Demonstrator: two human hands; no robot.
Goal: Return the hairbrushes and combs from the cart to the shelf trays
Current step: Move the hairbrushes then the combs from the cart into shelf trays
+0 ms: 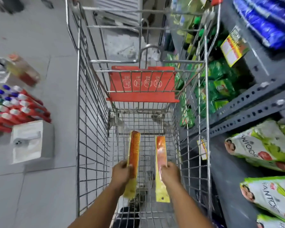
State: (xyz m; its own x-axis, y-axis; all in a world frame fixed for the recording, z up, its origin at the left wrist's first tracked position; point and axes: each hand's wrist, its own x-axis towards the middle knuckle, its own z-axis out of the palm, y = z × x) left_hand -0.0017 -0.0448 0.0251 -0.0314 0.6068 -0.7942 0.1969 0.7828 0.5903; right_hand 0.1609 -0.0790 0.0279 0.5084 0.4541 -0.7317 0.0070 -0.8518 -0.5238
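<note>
Both my arms reach down into a wire shopping cart [92,129]. My left hand [122,171] grips an orange comb in a yellow packet [134,152], held lengthwise and pointing away from me. My right hand [169,172] grips a second packaged orange comb [161,155] on a long yellow card, parallel to the first. Both combs are held above the cart's wire floor. No shelf tray for combs or brushes is in view.
The cart's red child-seat flap [142,84] stands at its far end. Grey metal shelving [247,111] on the right holds green packets and white-green bags [263,145]. On the left floor stand red bottles [18,107], a white box [30,142] and an oil bottle [23,69].
</note>
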